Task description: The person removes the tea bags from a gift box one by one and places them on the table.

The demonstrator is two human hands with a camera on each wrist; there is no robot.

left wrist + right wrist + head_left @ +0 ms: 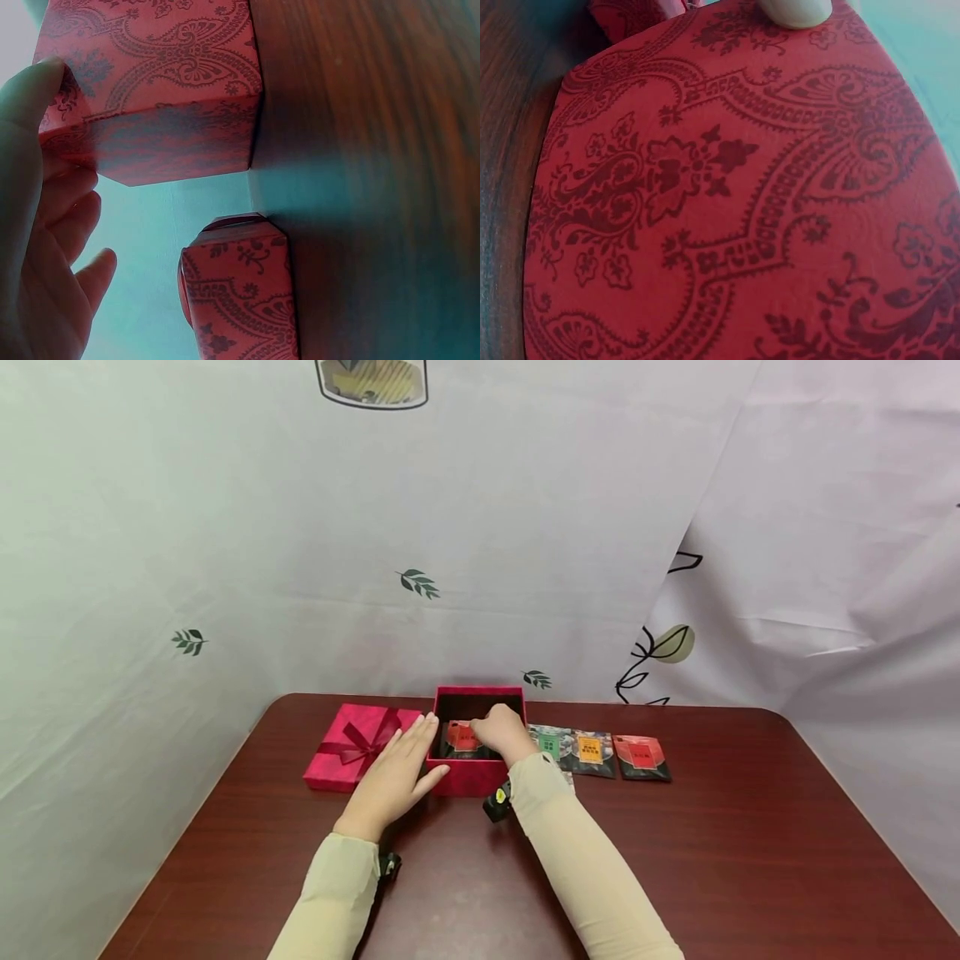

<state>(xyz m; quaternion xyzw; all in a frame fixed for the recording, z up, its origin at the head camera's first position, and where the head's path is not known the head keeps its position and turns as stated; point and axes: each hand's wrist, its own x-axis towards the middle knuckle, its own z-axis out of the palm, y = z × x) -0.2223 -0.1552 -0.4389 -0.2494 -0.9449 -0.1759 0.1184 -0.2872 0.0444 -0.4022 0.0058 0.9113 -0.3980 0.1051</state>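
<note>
A red patterned gift box [468, 779] stands without its lid near the table's back edge. Inside it lies a dark sachet with a red label [459, 741]. My right hand [504, 733] reaches in over the box's right side, its curled fingers pinching the sachet's upper right corner; the fingertips are partly hidden. My left hand [393, 777] rests against the box's left side with fingers extended. In the left wrist view its thumb [45, 79] touches the box's front face. The right wrist view is filled by that patterned front [727, 187], with a thumb tip near its top.
The red lid with a dark ribbon bow [337, 768] lies left of the box. To the right lie sachets with a green label [550, 742], an orange label [591, 753] and a red label [642, 758]. A white printed cloth [480, 568] hangs behind the table.
</note>
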